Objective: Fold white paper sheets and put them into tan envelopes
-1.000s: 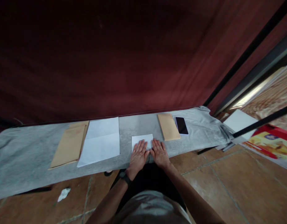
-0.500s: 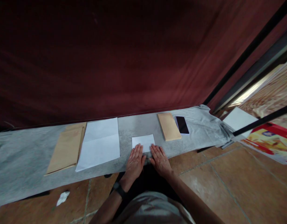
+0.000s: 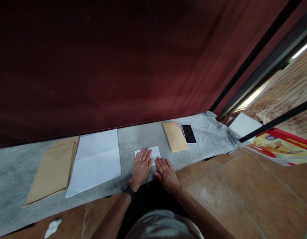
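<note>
A small folded white paper [image 3: 153,152] lies on a long table covered with grey cloth [image 3: 141,136]. My left hand [image 3: 141,167] lies flat on the paper's near left part, fingers stretched out. My right hand [image 3: 165,172] rests flat on the cloth at the paper's near right corner, fingers spread. A dark band sits on my left wrist.
Left of the hands lie a large white sheet [image 3: 95,161] and a stack of brown envelopes [image 3: 52,169]. To the right are a brown envelope [image 3: 174,136] and a black phone [image 3: 188,133]. A dark red curtain [image 3: 118,66] hangs behind. Tiled floor [image 3: 243,192] and a crumpled paper scrap [image 3: 52,227] lie below.
My left hand has slid forward onto the folded paper while my right hand has drawn back to its near corner. The view has shifted to the right.
</note>
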Tool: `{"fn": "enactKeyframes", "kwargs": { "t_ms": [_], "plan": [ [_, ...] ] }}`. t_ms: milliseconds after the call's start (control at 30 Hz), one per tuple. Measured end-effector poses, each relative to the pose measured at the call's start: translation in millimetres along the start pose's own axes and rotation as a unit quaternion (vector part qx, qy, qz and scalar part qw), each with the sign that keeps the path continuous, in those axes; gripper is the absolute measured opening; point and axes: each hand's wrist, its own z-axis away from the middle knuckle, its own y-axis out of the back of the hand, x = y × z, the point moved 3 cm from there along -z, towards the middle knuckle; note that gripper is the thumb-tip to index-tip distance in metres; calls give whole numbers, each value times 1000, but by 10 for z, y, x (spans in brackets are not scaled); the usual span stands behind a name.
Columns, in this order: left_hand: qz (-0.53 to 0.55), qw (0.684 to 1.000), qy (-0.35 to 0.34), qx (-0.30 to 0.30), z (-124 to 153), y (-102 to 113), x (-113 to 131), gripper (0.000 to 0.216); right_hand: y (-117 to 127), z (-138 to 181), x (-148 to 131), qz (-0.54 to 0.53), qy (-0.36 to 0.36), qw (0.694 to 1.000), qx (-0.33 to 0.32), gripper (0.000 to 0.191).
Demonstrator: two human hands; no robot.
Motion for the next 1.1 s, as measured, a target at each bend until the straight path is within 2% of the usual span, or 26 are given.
{"fn": "enactKeyframes", "kwargs": {
  "t_ms": [167,267,400,600,800,1100],
  "plan": [
    [-24,998,42,34,236,19,-206,57,71,-150,27,-27,-29,999,1,46],
    [-28,998,42,47,288,26,-211,58,67,-375,29,-43,-26,999,3,42],
    [-25,998,38,49,284,28,-197,57,-61,-606,8,-36,-1,999,-4,46],
    [-20,998,42,40,285,20,-205,58,-193,-576,93,-26,-1,1000,-8,50],
    [-13,998,51,45,284,-6,-202,57,-64,-857,264,-69,-40,995,-53,41],
    [1,997,63,33,270,47,-177,56,97,-1392,375,-10,-61,983,-175,36]
  ]
}}
